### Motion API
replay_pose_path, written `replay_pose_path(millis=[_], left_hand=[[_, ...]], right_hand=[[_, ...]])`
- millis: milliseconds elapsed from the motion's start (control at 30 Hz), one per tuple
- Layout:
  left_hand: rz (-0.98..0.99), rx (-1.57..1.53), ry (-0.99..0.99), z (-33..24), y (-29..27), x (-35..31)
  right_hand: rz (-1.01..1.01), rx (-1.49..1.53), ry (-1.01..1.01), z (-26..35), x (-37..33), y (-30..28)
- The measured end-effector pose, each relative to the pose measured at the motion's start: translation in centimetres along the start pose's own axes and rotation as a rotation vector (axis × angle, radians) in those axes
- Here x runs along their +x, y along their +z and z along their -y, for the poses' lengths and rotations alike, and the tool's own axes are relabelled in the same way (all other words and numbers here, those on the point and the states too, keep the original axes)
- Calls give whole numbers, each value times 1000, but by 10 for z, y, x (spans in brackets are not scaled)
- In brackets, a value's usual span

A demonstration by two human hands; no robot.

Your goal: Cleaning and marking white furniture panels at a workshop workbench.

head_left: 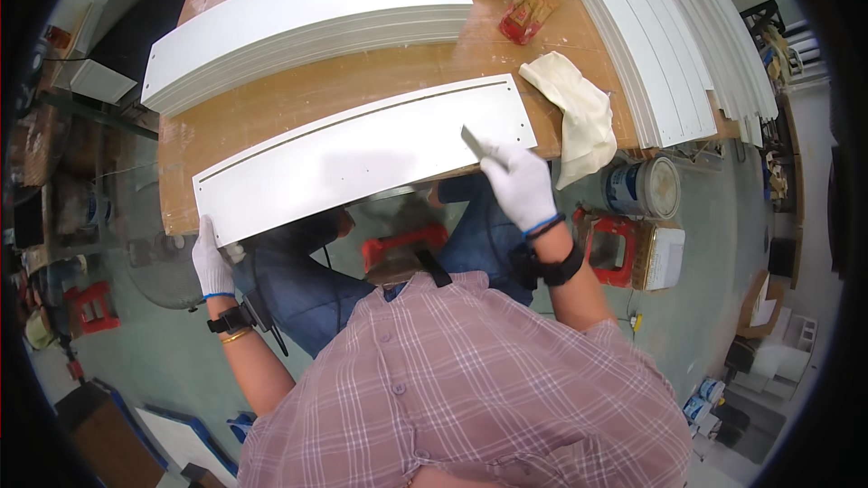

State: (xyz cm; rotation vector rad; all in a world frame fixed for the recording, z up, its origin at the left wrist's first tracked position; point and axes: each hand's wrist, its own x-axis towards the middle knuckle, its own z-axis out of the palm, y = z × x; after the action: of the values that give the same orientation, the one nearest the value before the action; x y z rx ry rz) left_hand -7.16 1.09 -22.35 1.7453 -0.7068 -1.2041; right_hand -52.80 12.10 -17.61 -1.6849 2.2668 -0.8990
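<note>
A long white board [362, 149] with a groove along its far side and small holes near its ends lies along the table's near edge. My left hand [212, 267], in a white glove, grips its near left corner. Pinched in my gloved right hand [523, 188] is a thin, flat, grey-green piece [472, 142], held on edge at the near right part of the board. I cannot make out whether it is a sanding pad or a scraper. A cream cloth [579, 113] lies crumpled just right of the board, hanging over the table edge.
Beyond the board, a stack of white boards [307, 23] rests on the brown table [271, 117]. Another stack [646, 45] stands at the right. Between them is a clear bottle [533, 4] with red contents. Below are a paint bucket [655, 188] and red stools [612, 253].
</note>
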Motion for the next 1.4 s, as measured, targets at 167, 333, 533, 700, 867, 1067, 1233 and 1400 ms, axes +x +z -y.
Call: replay_pose_path(millis=[167,333,533,700,867,1067,1233,1400], left_hand=[[37,-17,-9,-1,-4,-1],[107,-21,6,-2,-4,3],[66,-66,23,5,-6,1],[119,-147,-1,10,-12,11],[114,-199,9,11,-13,9],[138,-234,17,18,-10,17],[47,-320,119,12,2,0],[191,-288,-3,29,-14,21]], right_hand=[[-76,-115,-47,-34,99,0],[-168,-96,-60,-50,168,3],[-118,-623,38,-73,113,-47],[94,-606,211,-119,103,-46],[116,515,475,-99,112,-42],[120,-348,-147,-35,84,15],[138,-463,-297,27,73,69],[364,-57,-429,167,61,157]])
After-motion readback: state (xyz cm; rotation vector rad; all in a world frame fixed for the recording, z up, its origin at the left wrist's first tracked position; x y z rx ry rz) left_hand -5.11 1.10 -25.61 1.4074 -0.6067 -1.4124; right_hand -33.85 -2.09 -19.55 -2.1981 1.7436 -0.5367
